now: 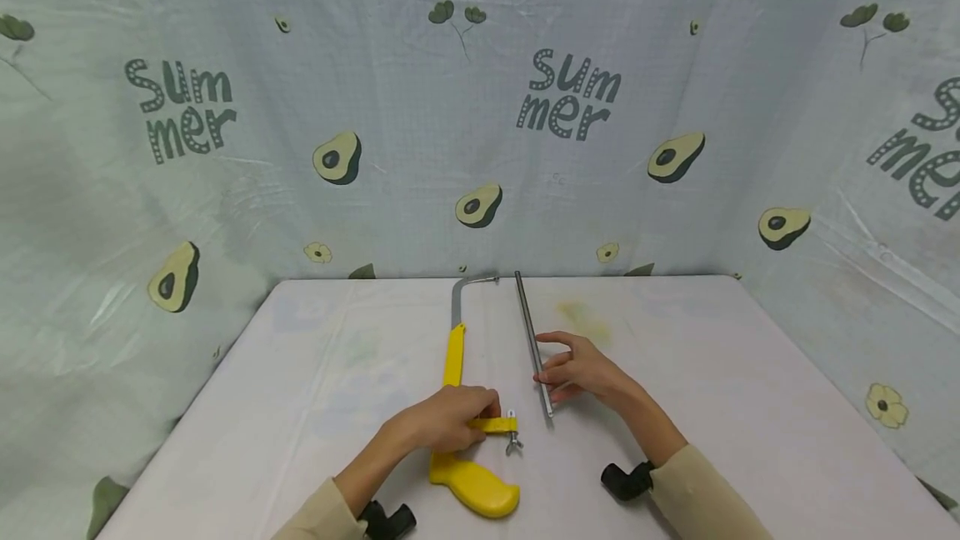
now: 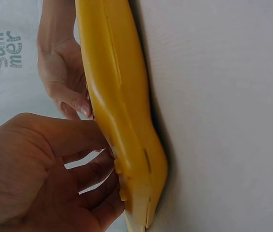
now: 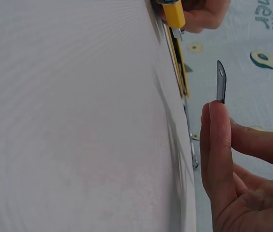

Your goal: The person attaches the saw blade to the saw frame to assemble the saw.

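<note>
Saw (image 1: 454, 357): I am seeing it lying on the table (image 1: 337, 373), its long axis running away from me; the yellow handle (image 1: 480, 490) is sitting nearest, and the grey arm (image 1: 456, 302) is bending right at the far end.
Blade (image 1: 527, 319): it is pointing away from me too, just right of the saw and apart from it, its far end leaning slightly left.
Left grip (image 1: 453, 419): I am holding the saw's yellow frame with curled fingers, while a short bar (image 1: 498, 425) with a wing nut (image 1: 513, 445) is sticking out to the right.
Right grip (image 1: 585, 369): I am pinching the blade, thumb and fingers parted only by it; in the right wrist view, a holed end is poking past the fingertips.
</note>
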`<state>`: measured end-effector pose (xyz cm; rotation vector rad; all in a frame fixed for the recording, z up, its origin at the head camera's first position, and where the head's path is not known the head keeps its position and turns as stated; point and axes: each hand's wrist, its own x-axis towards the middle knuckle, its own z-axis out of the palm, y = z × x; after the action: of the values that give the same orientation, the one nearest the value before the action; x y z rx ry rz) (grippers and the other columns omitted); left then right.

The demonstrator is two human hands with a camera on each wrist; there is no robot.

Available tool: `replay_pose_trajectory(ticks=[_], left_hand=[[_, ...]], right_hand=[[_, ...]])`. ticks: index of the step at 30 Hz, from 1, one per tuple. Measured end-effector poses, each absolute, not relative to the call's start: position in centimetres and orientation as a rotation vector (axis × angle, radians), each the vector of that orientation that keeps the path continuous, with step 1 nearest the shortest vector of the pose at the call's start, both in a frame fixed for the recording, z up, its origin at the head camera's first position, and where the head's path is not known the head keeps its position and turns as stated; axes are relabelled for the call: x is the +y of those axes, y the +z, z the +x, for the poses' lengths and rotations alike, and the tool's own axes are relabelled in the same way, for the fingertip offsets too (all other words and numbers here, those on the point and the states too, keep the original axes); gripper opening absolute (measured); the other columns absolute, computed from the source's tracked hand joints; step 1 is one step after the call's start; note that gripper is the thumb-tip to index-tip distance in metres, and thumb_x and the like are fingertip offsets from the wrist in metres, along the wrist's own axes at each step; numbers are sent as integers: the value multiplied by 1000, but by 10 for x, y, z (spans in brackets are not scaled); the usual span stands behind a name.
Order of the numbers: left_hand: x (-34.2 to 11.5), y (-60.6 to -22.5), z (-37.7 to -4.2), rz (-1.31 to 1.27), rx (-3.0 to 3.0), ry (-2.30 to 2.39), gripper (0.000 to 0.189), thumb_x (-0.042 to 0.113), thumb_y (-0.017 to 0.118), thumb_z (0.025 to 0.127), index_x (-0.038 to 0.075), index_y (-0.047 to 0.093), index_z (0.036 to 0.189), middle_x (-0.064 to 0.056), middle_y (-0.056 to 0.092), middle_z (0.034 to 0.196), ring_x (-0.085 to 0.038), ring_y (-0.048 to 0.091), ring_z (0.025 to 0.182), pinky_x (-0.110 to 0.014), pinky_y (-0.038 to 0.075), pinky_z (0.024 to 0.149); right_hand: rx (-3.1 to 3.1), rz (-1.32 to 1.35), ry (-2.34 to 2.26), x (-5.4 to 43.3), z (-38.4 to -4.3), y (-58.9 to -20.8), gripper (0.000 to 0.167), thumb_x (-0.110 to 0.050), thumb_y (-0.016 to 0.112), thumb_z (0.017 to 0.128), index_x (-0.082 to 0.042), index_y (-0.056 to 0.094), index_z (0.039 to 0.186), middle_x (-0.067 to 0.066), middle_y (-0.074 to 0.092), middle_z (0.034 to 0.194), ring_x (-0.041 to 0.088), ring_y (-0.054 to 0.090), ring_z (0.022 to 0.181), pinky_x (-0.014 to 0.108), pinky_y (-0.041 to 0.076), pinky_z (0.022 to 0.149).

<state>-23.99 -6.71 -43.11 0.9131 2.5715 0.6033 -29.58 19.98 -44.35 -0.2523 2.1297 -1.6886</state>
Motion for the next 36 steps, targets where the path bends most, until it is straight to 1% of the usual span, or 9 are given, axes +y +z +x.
replay_pose_trajectory(ticks=[15,23,36], left_hand=[[-65,-432,-240,935,2583,555,21,13,74,95,18,63,112,11,60,93,-5,50,80,-21,48,79],[-65,-431,-241,937,2593,551,22,12,75,94,18,64,113,9,63,97,-5,52,81,-21,51,83],[-67,-430,-240,926,2593,567,21,13,74,94,18,64,112,10,62,96,-5,52,81,-22,50,82]], right_hand=[[2083,-288,-1675,180,-304,-447,71,3,68,94,-3,36,157,9,71,97,15,74,84,33,63,66],[2106,-260,-1660,171,-307,-445,70,3,67,94,-3,37,156,11,73,98,15,71,75,33,62,65],[2111,-254,-1635,167,-311,-445,70,2,68,93,0,36,156,13,74,98,14,68,70,30,61,64]])
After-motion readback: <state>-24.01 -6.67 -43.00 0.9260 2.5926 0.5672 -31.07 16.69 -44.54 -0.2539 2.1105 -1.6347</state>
